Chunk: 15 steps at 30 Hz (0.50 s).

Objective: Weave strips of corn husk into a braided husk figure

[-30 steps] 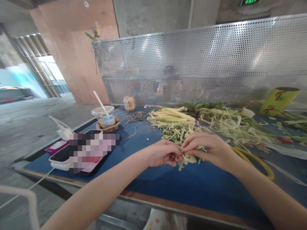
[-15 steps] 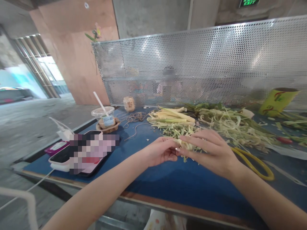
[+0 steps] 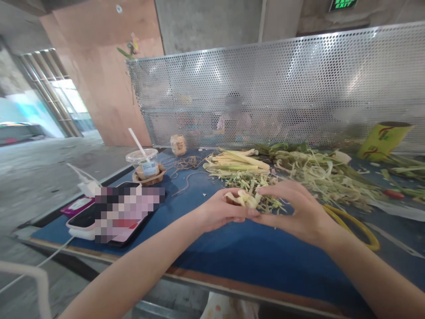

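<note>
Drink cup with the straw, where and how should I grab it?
I'd grip the cup round its side, between lid and holder, coming from the right. It stands upright, the holder surrounds its base, and the straw leans left, so the right side looks freer.

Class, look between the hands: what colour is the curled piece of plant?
The curled piece is pale creamy yellow, showing best in the head view.
</note>
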Each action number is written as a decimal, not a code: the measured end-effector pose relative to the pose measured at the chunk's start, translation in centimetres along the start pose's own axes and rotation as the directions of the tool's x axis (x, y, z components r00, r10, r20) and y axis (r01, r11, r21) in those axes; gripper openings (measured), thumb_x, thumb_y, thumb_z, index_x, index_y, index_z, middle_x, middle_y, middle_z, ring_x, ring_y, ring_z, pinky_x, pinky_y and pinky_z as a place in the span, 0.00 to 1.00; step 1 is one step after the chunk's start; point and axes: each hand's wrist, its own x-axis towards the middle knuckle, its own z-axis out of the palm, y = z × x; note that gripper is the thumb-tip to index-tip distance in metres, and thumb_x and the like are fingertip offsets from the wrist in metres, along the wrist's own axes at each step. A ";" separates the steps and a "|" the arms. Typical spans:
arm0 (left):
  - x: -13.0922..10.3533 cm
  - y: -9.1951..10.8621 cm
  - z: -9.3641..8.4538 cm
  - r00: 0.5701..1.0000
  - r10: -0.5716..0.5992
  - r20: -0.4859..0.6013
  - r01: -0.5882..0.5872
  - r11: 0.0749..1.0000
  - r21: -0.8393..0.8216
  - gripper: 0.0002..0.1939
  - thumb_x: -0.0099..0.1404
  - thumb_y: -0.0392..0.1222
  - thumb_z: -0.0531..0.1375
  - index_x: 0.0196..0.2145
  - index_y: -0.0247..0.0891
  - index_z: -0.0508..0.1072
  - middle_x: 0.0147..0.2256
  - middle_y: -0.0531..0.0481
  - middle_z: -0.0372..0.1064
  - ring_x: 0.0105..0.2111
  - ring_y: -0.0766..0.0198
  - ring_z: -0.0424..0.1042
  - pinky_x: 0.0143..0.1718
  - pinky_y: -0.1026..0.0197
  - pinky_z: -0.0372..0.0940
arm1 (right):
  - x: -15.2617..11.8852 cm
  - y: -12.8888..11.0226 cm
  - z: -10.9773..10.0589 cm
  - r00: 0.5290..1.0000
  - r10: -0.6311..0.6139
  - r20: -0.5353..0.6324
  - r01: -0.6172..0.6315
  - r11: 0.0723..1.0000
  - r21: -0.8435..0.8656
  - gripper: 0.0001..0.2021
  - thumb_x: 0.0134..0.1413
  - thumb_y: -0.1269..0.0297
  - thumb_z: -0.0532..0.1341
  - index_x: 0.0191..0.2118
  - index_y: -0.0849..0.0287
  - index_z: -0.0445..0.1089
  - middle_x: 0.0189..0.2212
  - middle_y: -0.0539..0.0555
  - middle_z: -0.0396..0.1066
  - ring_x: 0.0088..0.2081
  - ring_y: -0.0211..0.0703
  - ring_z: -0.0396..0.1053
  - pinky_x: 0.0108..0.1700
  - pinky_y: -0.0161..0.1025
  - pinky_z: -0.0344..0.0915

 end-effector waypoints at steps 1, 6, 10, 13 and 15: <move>0.0 -0.1 -0.1 1.000 0.001 -0.006 -0.001 1.000 0.008 0.13 0.42 0.32 0.67 0.26 0.31 0.68 0.21 0.55 0.63 0.19 0.76 0.60 0.20 0.69 0.51 | 0.0 0.0 -0.1 1.000 0.011 0.007 -0.011 1.000 0.016 0.19 0.44 0.57 0.63 0.45 0.52 0.63 0.36 0.52 0.71 0.37 0.44 0.68 0.40 0.41 0.66; 0.4 0.0 -0.5 0.998 0.045 -0.049 -0.046 0.999 -0.019 0.11 0.42 0.32 0.66 0.24 0.30 0.68 0.19 0.55 0.62 0.17 0.76 0.56 0.17 0.68 0.46 | 0.1 0.4 -1.1 1.000 0.028 0.001 -0.028 0.997 0.072 0.19 0.42 0.58 0.65 0.43 0.52 0.66 0.36 0.52 0.68 0.36 0.43 0.66 0.38 0.40 0.64; 0.4 0.3 -0.8 0.995 0.075 -0.069 -0.077 0.997 -0.026 0.11 0.43 0.33 0.66 0.24 0.32 0.68 0.18 0.56 0.60 0.18 0.75 0.57 0.16 0.69 0.47 | 0.6 0.9 -2.5 0.975 -0.178 0.130 0.168 0.982 0.086 0.13 0.52 0.71 0.57 0.36 0.44 0.72 0.34 0.51 0.63 0.37 0.40 0.63 0.39 0.39 0.61; 0.3 0.4 -0.7 0.993 0.091 -0.077 -0.092 0.996 -0.014 0.10 0.44 0.36 0.66 0.25 0.33 0.69 0.19 0.55 0.61 0.19 0.75 0.57 0.17 0.70 0.49 | 0.9 1.0 -2.4 0.955 -0.134 0.263 0.056 0.957 0.285 0.11 0.54 0.72 0.55 0.38 0.49 0.72 0.32 0.51 0.62 0.34 0.36 0.63 0.36 0.35 0.61; 0.4 0.3 -0.6 0.990 0.113 -0.082 -0.113 0.994 0.000 0.10 0.48 0.41 0.64 0.27 0.33 0.69 0.21 0.54 0.62 0.19 0.74 0.59 0.17 0.70 0.51 | 0.9 0.7 -1.7 0.930 -0.019 0.368 -0.153 0.889 0.432 0.07 0.53 0.68 0.57 0.38 0.54 0.69 0.32 0.51 0.63 0.34 0.35 0.64 0.37 0.34 0.62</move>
